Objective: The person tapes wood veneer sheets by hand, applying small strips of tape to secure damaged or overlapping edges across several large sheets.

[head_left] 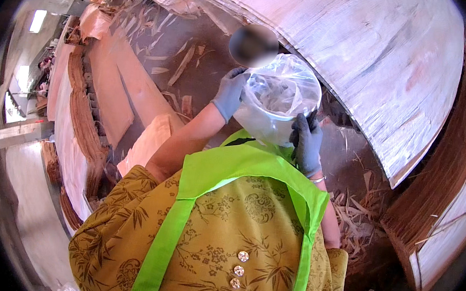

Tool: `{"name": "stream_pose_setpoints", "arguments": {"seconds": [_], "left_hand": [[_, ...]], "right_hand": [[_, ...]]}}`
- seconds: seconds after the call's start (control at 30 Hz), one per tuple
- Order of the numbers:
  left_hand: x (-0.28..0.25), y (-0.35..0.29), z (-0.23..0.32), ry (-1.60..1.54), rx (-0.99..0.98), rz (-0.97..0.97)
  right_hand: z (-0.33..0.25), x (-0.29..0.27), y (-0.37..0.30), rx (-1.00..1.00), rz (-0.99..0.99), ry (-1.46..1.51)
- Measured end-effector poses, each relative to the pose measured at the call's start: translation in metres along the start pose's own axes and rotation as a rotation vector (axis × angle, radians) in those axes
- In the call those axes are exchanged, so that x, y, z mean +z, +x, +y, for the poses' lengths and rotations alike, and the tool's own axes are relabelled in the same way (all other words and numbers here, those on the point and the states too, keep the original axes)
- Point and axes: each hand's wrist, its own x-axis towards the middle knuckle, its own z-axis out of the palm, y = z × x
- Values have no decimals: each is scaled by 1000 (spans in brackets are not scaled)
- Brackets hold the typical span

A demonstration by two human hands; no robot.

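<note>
Both my hands wear grey gloves and work at a round, white-rimmed tub [275,116] in front of my apron. A clear plastic bag [256,126] covers the tub, its loose film bunched inside and hanging over the near side. At the left of the rim, my left hand [230,94] is closed, pinching the bag's edge. My right hand [306,145] has its fingers closed on the bag at the near right of the rim. Something dark shows beside the right fingers, too small to name. What lies beneath the film is hard to make out.
A large stack of pale wood veneer sheets [371,58] rises close beyond the tub, its edge slanting down rightward. More veneer stacks stand at the right [438,178] and left [76,117]. Wood scraps [355,223] litter the floor. Loose veneer sheets [140,78] lie left of my arm.
</note>
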Motion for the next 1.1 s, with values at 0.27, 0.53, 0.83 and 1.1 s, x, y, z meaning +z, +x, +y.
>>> {"name": "stream_pose_setpoints", "arguments": {"seconds": [0.27, 0.53, 0.83, 1.1], "left_hand": [[11, -26, 26, -217, -42, -268], [33, -33, 54, -252, -214, -246], [57, -78, 79, -310, 71, -172], [87, -93, 76, 259, 696, -132]], "right_hand": [[-32, -75, 35, -183, 207, 30], [-103, -169, 167, -603, 442, -876], [-172, -5, -8, -812, -92, -425], [-91, 70, -12, -1072, -254, -800]]}}
